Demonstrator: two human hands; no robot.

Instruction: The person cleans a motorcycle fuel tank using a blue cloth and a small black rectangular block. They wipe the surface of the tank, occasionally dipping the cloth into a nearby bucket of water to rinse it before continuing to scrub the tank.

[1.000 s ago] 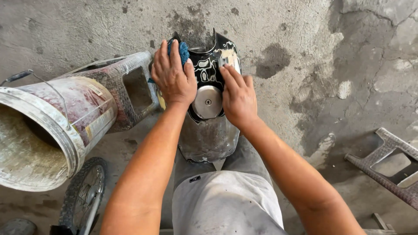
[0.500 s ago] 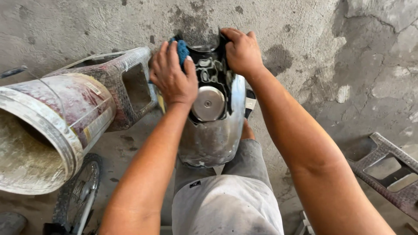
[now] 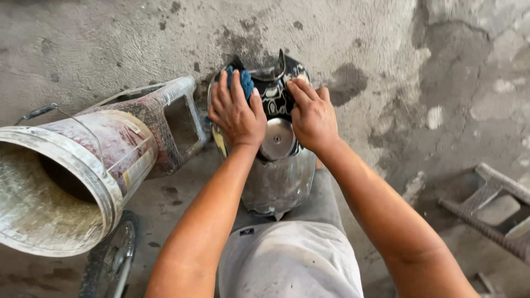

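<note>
- The left hand (image 3: 236, 113) lies palm-down on the upper left of a motorcycle fuel tank (image 3: 276, 176), its fingers (image 3: 223, 94) held close together and pressing a blue cloth (image 3: 245, 83) flat against the tank; it pinches nothing.
- The cloth peeks out just beyond and between the left fingertips, most of it hidden under the hand.
- The right hand (image 3: 312, 118) rests on the upper right of the tank, fingers (image 3: 301, 91) close together and laid flat on the dark patterned panel, empty of any tool.
- The tank stands between the person's knees, directly under both palms, its silvery dull body running back from the fingers toward the grey trousers (image 3: 290, 259).
- A round metal filler cap (image 3: 277, 139) sits between the two wrists, just behind the heels of both hands and uncovered.
- Left of the left fingers, near the tank, a dirty plastic bucket (image 3: 72, 182) lies on its side, mouth toward the camera, with a stained rectangular container (image 3: 171, 118) wedged between it and the tank.
- A small wheel (image 3: 113, 259) shows below the bucket, well behind the left hand.
- Well to the right of the right fingers, a grey metal frame (image 3: 497, 209) lies on the cracked, stained concrete floor (image 3: 386, 49).
</note>
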